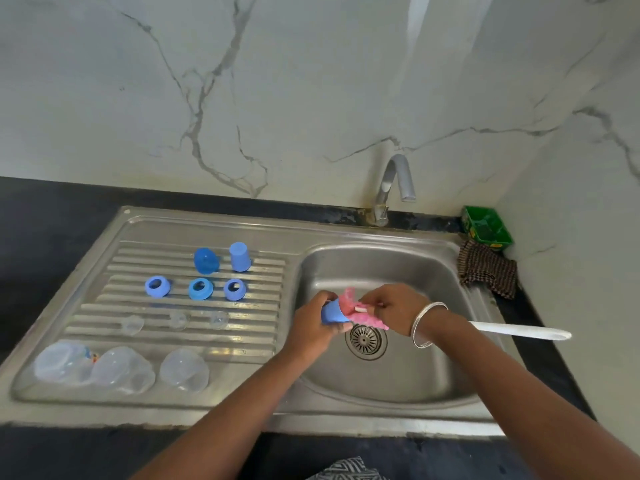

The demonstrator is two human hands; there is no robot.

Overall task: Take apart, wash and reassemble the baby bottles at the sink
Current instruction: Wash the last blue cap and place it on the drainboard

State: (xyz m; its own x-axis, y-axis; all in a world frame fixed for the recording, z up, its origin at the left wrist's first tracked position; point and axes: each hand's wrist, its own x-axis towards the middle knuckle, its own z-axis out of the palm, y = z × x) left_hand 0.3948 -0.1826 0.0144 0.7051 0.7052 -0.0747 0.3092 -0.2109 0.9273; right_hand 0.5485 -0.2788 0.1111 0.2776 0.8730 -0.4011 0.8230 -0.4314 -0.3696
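While over the sink basin, left hand grips blue bottle cap | right hand pinches pink brush head at cap mouth | rings, teats, bottles left on drainboard

Your arms are bare from the fingers all the way back to the lower edge of the view; no sleeves show on either one. Your left hand wears nothing: no ring shows on its fingers and its wrist is bare. Behind your right hand, just back from the fingers at the wrist, sits a thin silver-coloured bangle, a plain smooth metal hoop that hangs loosely around the wrist. Far back from your fingers, at the bottom edge between your forearms, a patch of black-and-white patterned fabric from your clothing shows.
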